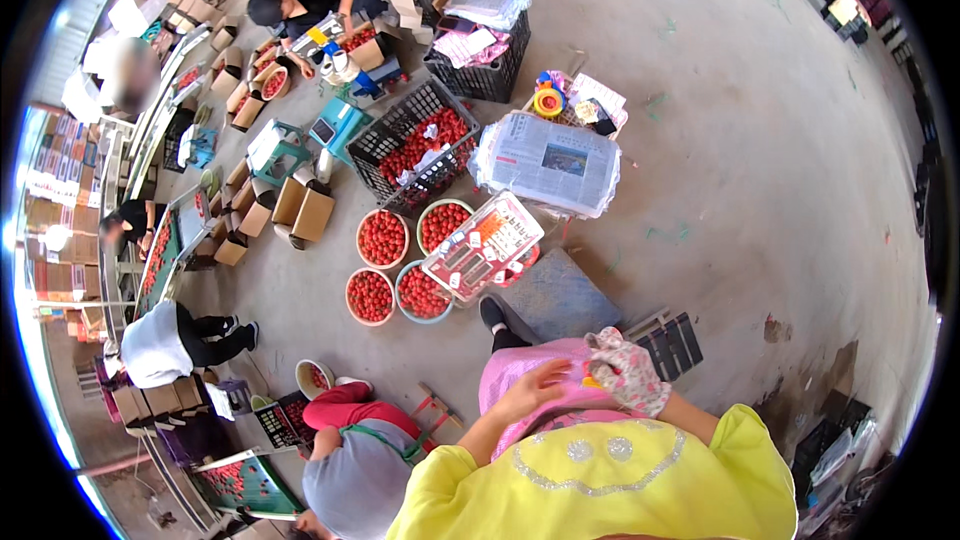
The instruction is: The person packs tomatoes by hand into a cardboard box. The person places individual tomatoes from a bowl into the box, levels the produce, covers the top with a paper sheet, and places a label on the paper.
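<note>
My left hand [535,390] is bare and rests over the pink apron [510,370] on my lap, fingers stretched out with nothing in them. To its right, my right hand [630,372] wears a flowered glove, its fingers bent together. A small yellow patch shows at the glove's edge; I cannot make out what it is. Ahead of me a red and white box [485,245] with cut-out slots stands beside several round tubs of small red fruit, among them a blue-rimmed tub [424,292] and a pink tub [370,297].
A black crate [412,145] with red fruit stands beyond the tubs. Newspaper covers a stack [548,162] right of it. A grey board [560,298] lies before my foot. Co-workers sit and stand at left among cardboard boxes [302,210] and a green sorting belt [245,485].
</note>
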The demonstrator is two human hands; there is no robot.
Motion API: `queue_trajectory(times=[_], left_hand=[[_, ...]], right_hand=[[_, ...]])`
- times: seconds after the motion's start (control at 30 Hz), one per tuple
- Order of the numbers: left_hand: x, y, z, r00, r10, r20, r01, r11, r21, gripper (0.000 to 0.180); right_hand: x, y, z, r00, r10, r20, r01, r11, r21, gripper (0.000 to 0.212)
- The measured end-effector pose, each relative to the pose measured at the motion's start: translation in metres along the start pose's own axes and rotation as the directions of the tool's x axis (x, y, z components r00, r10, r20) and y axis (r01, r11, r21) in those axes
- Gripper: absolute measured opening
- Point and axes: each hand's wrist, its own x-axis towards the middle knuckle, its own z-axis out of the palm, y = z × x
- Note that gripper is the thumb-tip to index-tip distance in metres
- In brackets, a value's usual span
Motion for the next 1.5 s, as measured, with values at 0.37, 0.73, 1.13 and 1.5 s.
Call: queue_trajectory(times=[0.37,0.73,1.13,1.5], left_hand=[[-0.031,0.018,0.114,0.960,0.085,-0.266,-0.059,0.993,0.104,0.060],[-0.054,-0.009,0.013,0.992,0.129,0.006,-0.123,0.923,0.365,0.030],[0.013,-0.021,-0.146,0.867,-0.440,0.235,0.440,0.896,0.053,0.027],[0.045,-0.039,-0.139,0.888,-0.236,0.394,-0.125,0.701,0.702,0.032]], right_hand=[[-0.037,-0.017,-0.025,0.980,-0.118,0.162,0.113,0.993,0.040,0.015],[0.047,-0.006,0.008,1.000,-0.025,0.003,0.025,0.972,-0.233,0.013],[0.181,-0.047,0.094,0.909,0.403,0.107,-0.360,0.888,-0.286,0.013],[0.201,-0.067,0.107,0.878,0.460,0.132,-0.403,0.860,-0.315,0.017]])
